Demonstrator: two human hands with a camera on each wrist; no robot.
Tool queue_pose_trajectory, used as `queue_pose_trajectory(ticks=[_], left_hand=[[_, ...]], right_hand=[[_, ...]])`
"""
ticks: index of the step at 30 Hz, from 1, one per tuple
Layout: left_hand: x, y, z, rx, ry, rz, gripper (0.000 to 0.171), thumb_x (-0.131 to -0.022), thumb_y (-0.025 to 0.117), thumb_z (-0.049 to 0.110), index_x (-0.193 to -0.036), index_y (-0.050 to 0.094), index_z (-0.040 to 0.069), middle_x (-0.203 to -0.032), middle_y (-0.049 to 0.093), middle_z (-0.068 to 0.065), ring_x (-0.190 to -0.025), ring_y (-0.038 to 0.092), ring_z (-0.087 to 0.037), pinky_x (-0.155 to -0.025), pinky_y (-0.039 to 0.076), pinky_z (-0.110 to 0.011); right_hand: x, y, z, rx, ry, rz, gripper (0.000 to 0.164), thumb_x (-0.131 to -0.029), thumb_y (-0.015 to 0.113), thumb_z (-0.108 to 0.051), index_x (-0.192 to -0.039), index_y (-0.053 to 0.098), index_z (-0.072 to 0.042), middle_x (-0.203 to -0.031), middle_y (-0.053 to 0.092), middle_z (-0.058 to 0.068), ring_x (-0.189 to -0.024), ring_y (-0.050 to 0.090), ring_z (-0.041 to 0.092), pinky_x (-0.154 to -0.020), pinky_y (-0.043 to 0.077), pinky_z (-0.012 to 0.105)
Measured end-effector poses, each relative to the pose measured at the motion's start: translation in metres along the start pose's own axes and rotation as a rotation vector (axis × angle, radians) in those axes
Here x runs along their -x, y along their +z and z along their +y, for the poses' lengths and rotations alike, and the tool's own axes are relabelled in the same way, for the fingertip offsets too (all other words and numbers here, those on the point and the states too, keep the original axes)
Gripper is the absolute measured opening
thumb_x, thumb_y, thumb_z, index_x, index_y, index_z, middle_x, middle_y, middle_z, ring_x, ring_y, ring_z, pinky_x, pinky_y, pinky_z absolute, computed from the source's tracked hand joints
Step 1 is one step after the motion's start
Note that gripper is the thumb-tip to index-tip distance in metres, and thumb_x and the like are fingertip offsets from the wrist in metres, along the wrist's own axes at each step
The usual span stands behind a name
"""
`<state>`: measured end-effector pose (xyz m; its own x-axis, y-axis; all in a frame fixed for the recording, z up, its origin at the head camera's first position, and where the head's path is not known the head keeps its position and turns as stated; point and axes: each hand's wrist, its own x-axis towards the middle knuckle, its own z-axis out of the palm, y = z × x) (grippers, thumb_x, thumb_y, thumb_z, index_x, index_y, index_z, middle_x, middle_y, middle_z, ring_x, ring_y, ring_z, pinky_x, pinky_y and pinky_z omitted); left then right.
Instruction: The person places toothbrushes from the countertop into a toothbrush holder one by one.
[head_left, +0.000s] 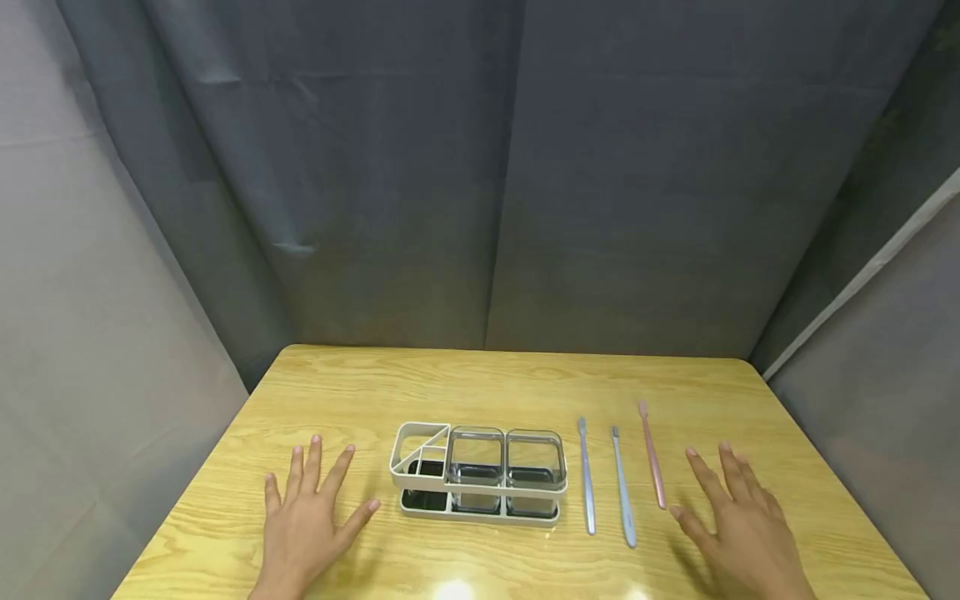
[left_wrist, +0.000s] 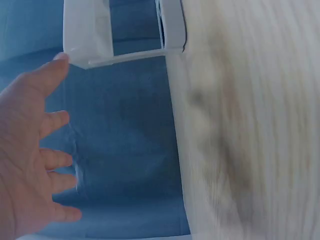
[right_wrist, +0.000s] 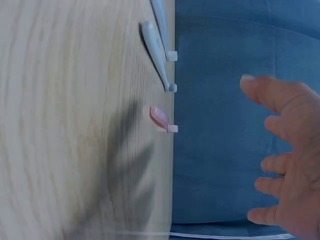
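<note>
Fingers spread, my left hand [head_left: 302, 521] hovers over the table to the left of a white toothbrush holder [head_left: 480, 492] and holds nothing. In the holder's right part sit two clear square cups [head_left: 476, 458]; its left part is split by slanted dividers. Right of it lie a bluish-purple toothbrush [head_left: 587, 479], a light blue toothbrush [head_left: 624, 492] and a pink toothbrush [head_left: 652, 457], heads toward the back. My right hand [head_left: 742, 521], also spread and holding nothing, is just right of the pink one. In the right wrist view its shadow falls on the wood.
The wood-grain table [head_left: 337, 383] has rounded back corners. Behind it hangs a dark grey curtain [head_left: 390, 208], with paler cloth [head_left: 97, 292] at the left side and more at the right.
</note>
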<state>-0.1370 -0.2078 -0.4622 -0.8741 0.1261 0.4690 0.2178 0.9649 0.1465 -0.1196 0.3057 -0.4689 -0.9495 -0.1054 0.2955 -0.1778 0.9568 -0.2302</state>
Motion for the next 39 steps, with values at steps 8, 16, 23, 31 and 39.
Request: queue_pose_trajectory(ticks=[8,16,23,31,39], left_hand=[[-0.005,0.001,-0.005,0.152,-0.012,0.042,0.071,-0.073,0.073,0.051,-0.129,0.055,0.012,-0.136,0.040,-0.027,-0.117,0.042,-0.049,-0.085,0.035,-0.069],[-0.004,0.001,-0.008,0.436,-0.066,0.013,0.065,-0.073,0.078,0.042,-0.127,0.057,0.013,-0.132,0.048,-0.021,-0.107,0.052,-0.047,-0.078,0.043,-0.065],[-0.002,0.008,-0.011,0.572,-0.050,-0.023,0.063,-0.073,0.079,0.036,-0.127,0.056,0.014,-0.131,0.050,-0.017,-0.113,0.049,-0.044,-0.081,0.042,-0.064],[-0.007,0.019,-0.012,0.710,-0.066,-0.106,0.063,-0.074,0.079,0.034,-0.129,0.054,0.019,-0.132,0.051,-0.011,-0.118,0.047,-0.038,-0.087,0.042,-0.059],[-0.016,0.012,-0.003,0.882,-0.111,-0.174,0.068,-0.075,0.079,0.025,-0.135,0.047,0.017,-0.135,0.047,-0.013,-0.118,0.047,-0.038,-0.089,0.041,-0.058]], right_hand=[[-0.007,0.002,-0.002,-0.148,0.017,0.043,0.075,-0.085,0.068,-0.034,-0.144,0.030,-0.006,-0.137,0.026,0.039,-0.107,0.035,0.065,-0.067,0.034,0.076],[-0.017,0.005,0.006,-0.377,-0.009,0.054,0.070,-0.084,0.070,-0.018,-0.141,0.034,0.000,-0.135,0.029,0.039,-0.112,0.031,0.064,-0.074,0.031,0.076],[-0.019,0.010,0.013,-0.503,0.028,0.019,0.066,-0.087,0.067,-0.017,-0.142,0.033,-0.001,-0.136,0.034,0.033,-0.112,0.040,0.056,-0.077,0.039,0.069],[-0.023,0.023,0.030,-0.620,0.066,-0.021,0.061,-0.091,0.062,-0.020,-0.140,0.034,0.001,-0.138,0.037,0.026,-0.111,0.047,0.046,-0.077,0.052,0.046],[-0.030,0.031,0.042,-0.704,0.077,-0.054,0.060,-0.091,0.061,-0.020,-0.140,0.033,0.002,-0.136,0.038,0.025,-0.111,0.049,0.035,-0.077,0.052,0.029]])
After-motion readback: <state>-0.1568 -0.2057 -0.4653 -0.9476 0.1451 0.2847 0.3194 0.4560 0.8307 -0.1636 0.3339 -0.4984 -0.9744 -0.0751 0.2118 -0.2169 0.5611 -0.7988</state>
